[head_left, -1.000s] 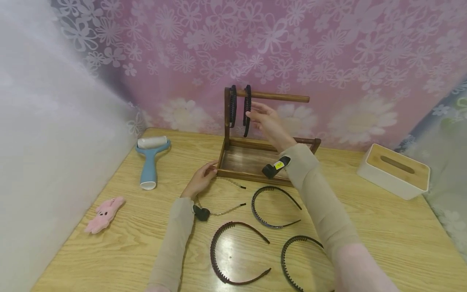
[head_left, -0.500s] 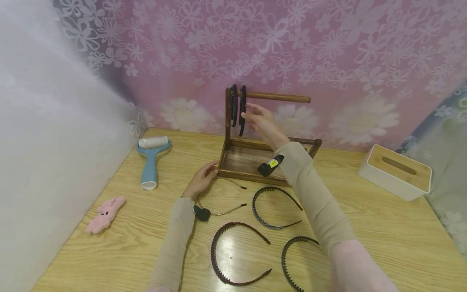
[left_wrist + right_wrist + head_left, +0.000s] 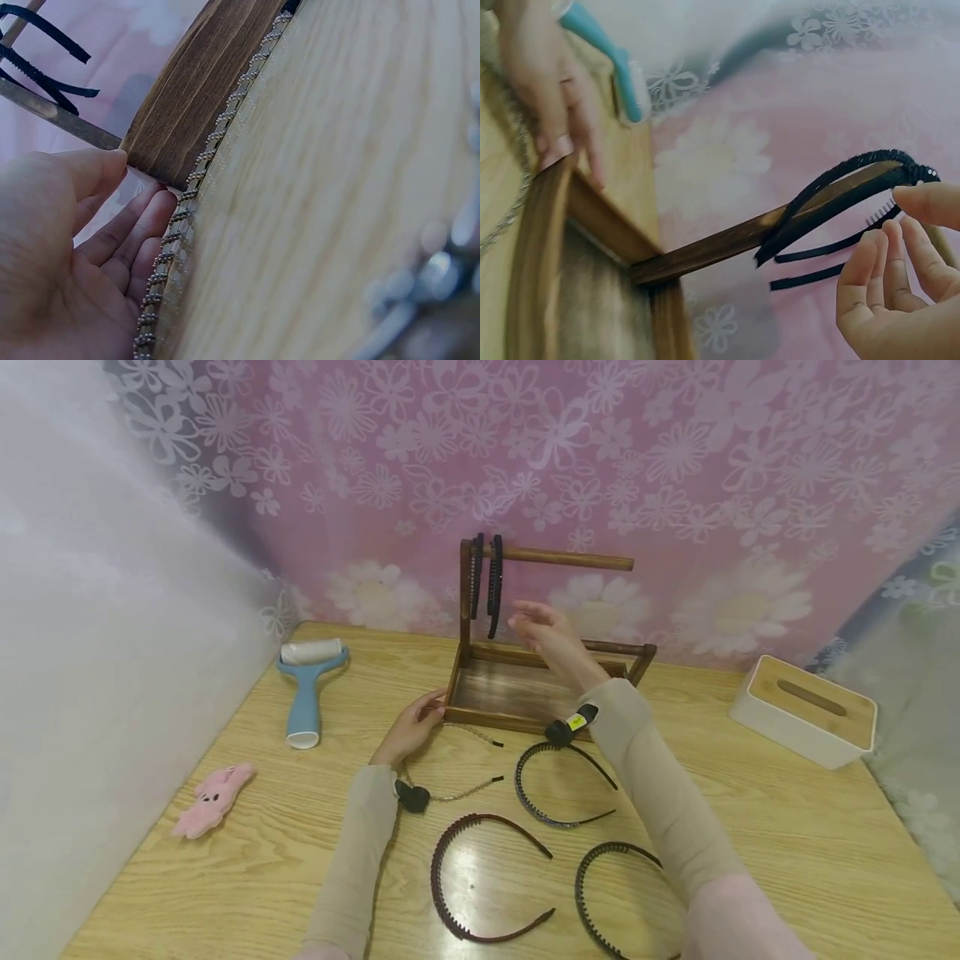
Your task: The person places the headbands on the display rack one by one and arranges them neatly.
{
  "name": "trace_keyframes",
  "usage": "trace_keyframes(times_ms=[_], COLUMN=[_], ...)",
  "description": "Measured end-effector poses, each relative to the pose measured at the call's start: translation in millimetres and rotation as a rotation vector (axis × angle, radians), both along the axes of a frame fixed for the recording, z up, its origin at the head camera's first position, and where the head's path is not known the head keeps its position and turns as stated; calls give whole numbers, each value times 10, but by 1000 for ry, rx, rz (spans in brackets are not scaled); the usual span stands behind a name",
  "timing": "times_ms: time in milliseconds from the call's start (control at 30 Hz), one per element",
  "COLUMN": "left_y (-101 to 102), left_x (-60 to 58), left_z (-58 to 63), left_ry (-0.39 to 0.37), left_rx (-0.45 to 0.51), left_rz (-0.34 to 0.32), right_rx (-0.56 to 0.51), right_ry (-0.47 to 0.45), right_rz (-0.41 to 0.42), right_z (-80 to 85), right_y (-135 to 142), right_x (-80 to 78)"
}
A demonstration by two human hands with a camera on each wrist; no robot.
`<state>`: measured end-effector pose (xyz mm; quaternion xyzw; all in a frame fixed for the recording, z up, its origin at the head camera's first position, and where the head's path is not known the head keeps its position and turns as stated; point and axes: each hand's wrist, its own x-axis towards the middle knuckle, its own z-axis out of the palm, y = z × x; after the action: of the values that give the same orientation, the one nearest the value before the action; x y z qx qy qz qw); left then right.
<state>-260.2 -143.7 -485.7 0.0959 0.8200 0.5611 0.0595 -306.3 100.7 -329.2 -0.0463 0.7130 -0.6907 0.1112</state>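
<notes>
Two black toothed headbands [image 3: 495, 585] hang side by side near the post end of the wooden rack's rod [image 3: 570, 558]. Just right of them, my right hand [image 3: 557, 643] is in the air with fingers loosely bent, a gap between fingertips and headbands in the head view. My left hand [image 3: 408, 729] pinches the front left corner of the wooden rack [image 3: 517, 724], thumb on top, fingers along the side [image 3: 154, 214]. A beaded chain-like headband [image 3: 199, 174] runs along the rack's edge beside those fingers, its middle partly hidden by the left wrist.
Several headbands lie on the table, including a dark blue-black one [image 3: 519, 777], a dark red one [image 3: 437, 877] and a black one [image 3: 581, 893]. A blue lint roller [image 3: 304, 702] and pink plush [image 3: 213, 802] are at left, a tissue box [image 3: 802, 735] at right.
The outer hanging headband has slid left along the rod, close to the other one. My right hand has let go and drawn back right and down. The left hand stays put.
</notes>
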Motion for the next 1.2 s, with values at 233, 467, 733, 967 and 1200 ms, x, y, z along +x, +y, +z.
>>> trace_keyframes(times_ms=[233,467,733,967,1200], left_y=[-17,-56,-59,-40,-5], left_x=[25,22,23,18,4], left_z=[27,-18,-44,-37,-9], left_ry=[4,-6,-20,-25,-28], left_rx=[1,1,4,1,17], left_rz=[-4,0,3,7,-8], right_rx=[120,205,358,418,493], right_ry=[-13,-34,-39,50,106], right_rz=[34,118,278,484,609], right_z=[-307,-715,-999,-1123,-1148], right_y=[176,331,486,574,607], right_x=[185,474,839,1073,1279])
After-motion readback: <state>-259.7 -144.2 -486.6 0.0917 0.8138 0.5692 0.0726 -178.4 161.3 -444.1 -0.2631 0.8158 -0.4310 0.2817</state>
